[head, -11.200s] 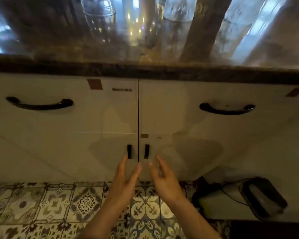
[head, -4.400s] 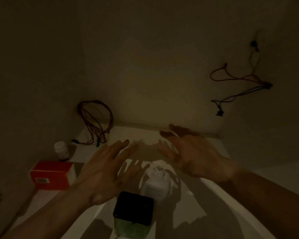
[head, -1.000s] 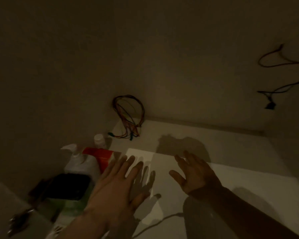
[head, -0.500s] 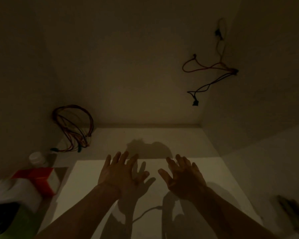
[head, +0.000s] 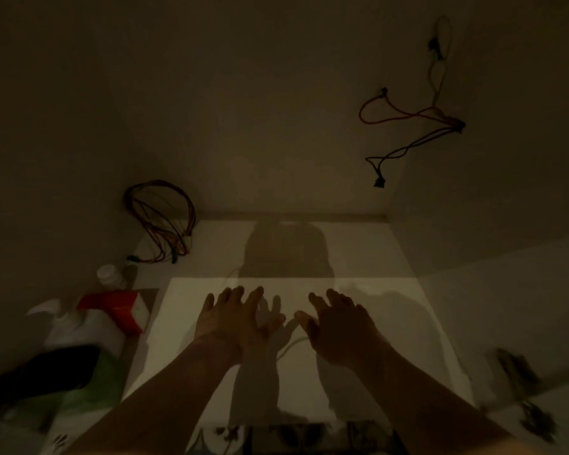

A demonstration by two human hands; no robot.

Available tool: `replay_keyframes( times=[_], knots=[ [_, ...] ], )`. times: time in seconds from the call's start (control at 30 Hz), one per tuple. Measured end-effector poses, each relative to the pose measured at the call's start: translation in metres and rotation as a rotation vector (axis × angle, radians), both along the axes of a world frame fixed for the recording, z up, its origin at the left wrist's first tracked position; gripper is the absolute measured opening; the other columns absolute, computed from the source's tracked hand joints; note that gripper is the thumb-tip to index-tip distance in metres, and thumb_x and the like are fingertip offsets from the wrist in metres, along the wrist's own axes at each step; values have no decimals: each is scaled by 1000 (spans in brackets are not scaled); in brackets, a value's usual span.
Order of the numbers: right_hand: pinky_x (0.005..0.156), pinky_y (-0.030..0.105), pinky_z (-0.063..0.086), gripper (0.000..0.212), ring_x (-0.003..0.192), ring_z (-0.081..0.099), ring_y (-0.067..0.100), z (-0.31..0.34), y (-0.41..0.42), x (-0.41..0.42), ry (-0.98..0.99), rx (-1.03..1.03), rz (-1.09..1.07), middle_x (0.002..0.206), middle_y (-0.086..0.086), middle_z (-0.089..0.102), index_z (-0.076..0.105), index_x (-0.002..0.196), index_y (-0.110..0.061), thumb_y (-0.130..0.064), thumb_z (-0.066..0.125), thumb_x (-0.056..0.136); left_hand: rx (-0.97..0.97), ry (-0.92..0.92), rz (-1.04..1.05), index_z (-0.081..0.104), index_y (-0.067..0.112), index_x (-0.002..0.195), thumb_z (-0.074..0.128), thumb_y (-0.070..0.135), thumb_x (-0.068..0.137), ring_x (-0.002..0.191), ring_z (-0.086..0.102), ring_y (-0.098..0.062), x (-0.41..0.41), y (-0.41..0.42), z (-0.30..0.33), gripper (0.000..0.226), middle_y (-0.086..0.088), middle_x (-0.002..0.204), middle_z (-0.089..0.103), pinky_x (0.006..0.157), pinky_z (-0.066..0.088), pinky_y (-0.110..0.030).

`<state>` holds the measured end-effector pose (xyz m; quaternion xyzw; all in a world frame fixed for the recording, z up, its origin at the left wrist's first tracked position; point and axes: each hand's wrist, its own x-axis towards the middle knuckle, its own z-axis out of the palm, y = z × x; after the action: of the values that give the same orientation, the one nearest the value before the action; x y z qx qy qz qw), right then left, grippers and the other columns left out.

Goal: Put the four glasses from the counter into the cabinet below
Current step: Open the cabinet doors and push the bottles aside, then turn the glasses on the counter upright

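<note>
I look into the dim open cabinet, whose pale floor (head: 368,257) stretches ahead of me. My left hand (head: 234,318) and my right hand (head: 337,326) hover side by side over the front of that floor, palms down, fingers spread and holding nothing. No glasses are in view; the counter is out of frame.
Along the left side stand a red and white box (head: 119,307), a small white bottle (head: 110,275), a white pump bottle (head: 76,326) and a green container with a black lid (head: 63,376). A coil of wires (head: 160,221) lies at the back left. More wires (head: 414,126) hang on the right wall.
My view has pulled back slightly and both hands have drawn a little toward me. The items on the left show more fully.
</note>
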<state>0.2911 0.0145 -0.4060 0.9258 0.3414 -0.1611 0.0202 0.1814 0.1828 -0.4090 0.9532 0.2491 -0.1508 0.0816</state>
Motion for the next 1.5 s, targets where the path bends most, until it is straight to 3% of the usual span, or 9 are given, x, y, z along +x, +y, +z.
replay_keyframes(
  times=[0.17, 0.43, 0.53, 0.8, 0.93, 1.03, 1.13, 1.27, 1.5],
  knots=[
    [115, 51, 28, 62, 144, 31, 33, 94, -32, -50, 130, -60, -14, 162, 7, 26, 18, 157, -29, -58, 18, 102, -92, 92, -63, 10, 35, 157, 24, 77, 89, 148, 18, -24, -48, -38, 86, 81, -1, 163, 21, 119, 15, -44],
    [117, 45, 26, 63, 146, 29, 30, 312, -71, -124, 300, -97, -122, 163, 5, 26, 24, 156, -32, -60, 21, 99, -221, 180, -25, 7, 40, 157, 23, 77, 89, 150, 12, -20, -107, -95, 296, 79, 2, 165, 14, 121, 7, -42],
    [113, 47, 32, 66, 138, 39, 33, 381, -85, -149, 297, -107, -134, 153, 11, 42, 39, 149, -25, -61, 18, 99, -176, 184, -66, 12, 36, 157, 21, 72, 91, 147, 21, -24, -124, -116, 369, 76, -3, 163, 22, 119, 16, -45],
    [113, 49, 32, 64, 142, 32, 34, 536, -165, -196, 253, -5, -128, 156, 9, 34, 31, 151, -31, -64, 19, 98, -156, 121, -3, 18, 36, 155, 24, 75, 89, 145, 27, -24, -187, -181, 528, 77, 0, 161, 27, 117, 21, -45],
    [111, 48, 32, 59, 136, 38, 33, 615, -206, -216, 205, 65, -145, 149, 9, 42, 42, 143, -32, -64, 20, 98, -119, 128, 16, 27, 34, 152, 22, 82, 84, 139, 36, -26, -212, -206, 611, 83, -1, 157, 36, 113, 30, -48],
    [115, 52, 28, 64, 143, 32, 34, 685, -223, -232, 208, 113, -153, 158, 9, 34, 40, 147, -31, -67, 19, 97, -135, 44, 19, 24, 40, 152, 23, 84, 83, 139, 38, -23, -233, -224, 688, 82, 4, 158, 34, 111, 33, -45],
    [120, 52, 20, 70, 150, 22, 32, 726, -223, -235, 181, 147, -141, 165, 7, 22, 27, 154, -34, -70, 18, 95, -129, -20, 13, 22, 39, 155, 26, 82, 85, 143, 32, -19, -239, -231, 740, 82, 6, 160, 31, 116, 27, -41],
    [122, 52, 17, 72, 152, 17, 30, 788, -209, -239, 99, 219, -123, 166, 5, 19, 24, 155, -35, -72, 18, 94, -62, -157, 22, 22, 39, 154, 35, 78, 87, 147, 24, -18, -245, -223, 811, 79, 6, 161, 27, 121, 20, -43],
    [122, 50, 17, 66, 152, 16, 28, 875, -179, -223, -123, 327, -105, 166, 7, 18, 23, 156, -33, -66, 21, 99, 66, -458, 7, 21, 38, 155, 32, 77, 88, 148, 22, -19, -234, -171, 885, 78, 3, 161, 28, 122, 15, -42]
  ],
)
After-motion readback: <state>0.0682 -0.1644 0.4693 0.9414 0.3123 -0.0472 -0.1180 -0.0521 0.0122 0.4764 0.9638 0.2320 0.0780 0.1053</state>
